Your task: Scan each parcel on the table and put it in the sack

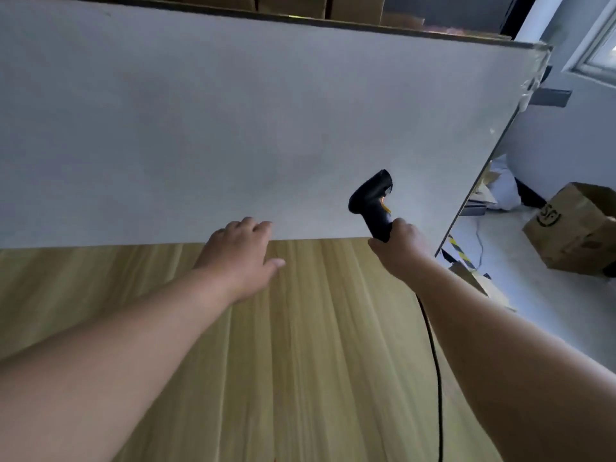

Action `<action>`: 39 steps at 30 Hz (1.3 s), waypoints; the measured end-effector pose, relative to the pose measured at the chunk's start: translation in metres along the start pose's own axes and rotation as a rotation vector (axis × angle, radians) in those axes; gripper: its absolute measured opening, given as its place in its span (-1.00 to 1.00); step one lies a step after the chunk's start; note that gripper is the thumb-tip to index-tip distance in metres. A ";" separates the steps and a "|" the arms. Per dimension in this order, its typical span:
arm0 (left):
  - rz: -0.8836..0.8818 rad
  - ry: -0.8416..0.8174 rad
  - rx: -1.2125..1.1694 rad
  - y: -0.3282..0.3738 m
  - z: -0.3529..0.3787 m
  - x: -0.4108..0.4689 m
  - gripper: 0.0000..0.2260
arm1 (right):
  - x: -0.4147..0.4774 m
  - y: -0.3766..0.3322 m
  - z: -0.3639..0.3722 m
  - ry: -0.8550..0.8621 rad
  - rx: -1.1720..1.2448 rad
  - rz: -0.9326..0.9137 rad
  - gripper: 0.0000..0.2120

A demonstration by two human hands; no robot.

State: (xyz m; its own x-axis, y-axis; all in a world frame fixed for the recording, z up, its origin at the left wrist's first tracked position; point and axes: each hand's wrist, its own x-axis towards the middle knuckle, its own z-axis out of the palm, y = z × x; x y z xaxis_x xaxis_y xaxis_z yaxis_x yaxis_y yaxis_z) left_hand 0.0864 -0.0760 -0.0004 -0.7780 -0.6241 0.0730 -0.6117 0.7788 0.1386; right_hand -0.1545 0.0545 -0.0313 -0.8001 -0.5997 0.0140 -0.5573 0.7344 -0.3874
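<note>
Fingers [400, 225] of the right hand [401, 253] curl round the grip of one black scanner [371, 200], held upright. Its single cord [433, 361] trails back toward the person. The left hand [240, 258] is stretched forward, fingers loosely spread and holding nothing, over the wooden bench [300, 378] near a white panel [233, 128]. No parcel and no sack are in view. The step appears to be fetching a parcel, so the left hand must find one to scan. One cardboard box [573, 228] sits on the floor.
</note>
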 end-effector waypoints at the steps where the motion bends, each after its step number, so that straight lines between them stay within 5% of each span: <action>1: -0.005 -0.020 0.004 -0.002 0.012 0.006 -0.43 | 0.005 0.009 0.018 -0.022 0.012 0.029 -0.71; 11: -0.048 -0.161 0.035 -0.018 0.106 0.036 -0.42 | 0.043 0.059 0.126 -0.117 0.103 0.214 -0.74; 18: -0.075 -0.221 0.047 -0.023 0.133 0.040 -0.42 | 0.048 0.068 0.159 -0.152 0.002 0.259 -0.58; 25: -0.083 -0.230 0.062 -0.027 0.135 0.032 -0.39 | 0.037 0.060 0.154 -0.124 -0.139 0.240 -0.32; 34: -0.096 -0.185 0.061 -0.033 0.110 0.012 -0.39 | 0.017 0.053 0.127 -0.148 -0.129 0.255 -0.34; 39: -0.124 -0.154 0.079 -0.039 0.079 -0.008 -0.40 | -0.010 0.033 0.096 -0.153 -0.205 0.091 -0.44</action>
State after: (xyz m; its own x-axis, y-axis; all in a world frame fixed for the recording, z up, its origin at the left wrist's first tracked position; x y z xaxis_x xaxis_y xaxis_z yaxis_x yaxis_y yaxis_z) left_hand 0.1051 -0.0969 -0.0841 -0.7049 -0.7034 -0.0920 -0.7090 0.7028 0.0584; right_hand -0.1441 0.0542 -0.1326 -0.8147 -0.5579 -0.1580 -0.5305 0.8272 -0.1856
